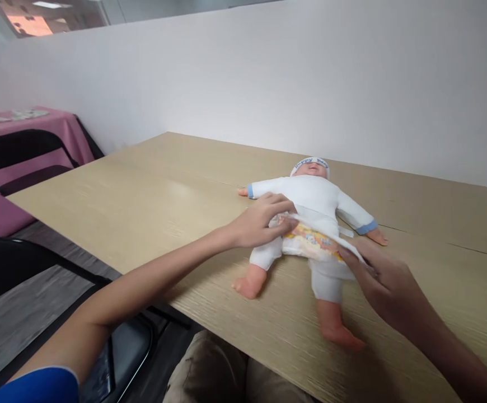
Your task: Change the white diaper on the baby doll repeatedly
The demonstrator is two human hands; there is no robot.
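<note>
Head view. A: Where does the doll (314,201) lie, and what are the hands doing?

B: It lies on its back on the counter (143,201), head toward the white wall and bare feet toward the person. The diaper (310,242) sits around its hips, below the white top. The left hand (256,224) is closed on the diaper's waist edge at the side of the doll nearer that arm, with the fingers curled over and the thumb pressing from below. The right hand (386,285) pinches a white flap of the diaper at the other hip and draws it outward and taut.

A: How would you judge the grip?

B: Sound, I think. One hand anchors and the other pulls, so the doll stays flat. The pull looks a little slanted, though, because the flap runs down toward the right hand.

A: What makes this go well?

B: In my view, an even line across the belly, with both sides at the same height. The left hand should press lightly rather than drag, or the doll may slide on the smooth counter. The printed front panel looks bunched under the top's hem, so smoothing it flat would help.

A: Any risks?

B: The top's hem could get caught under the waist edge.
</note>
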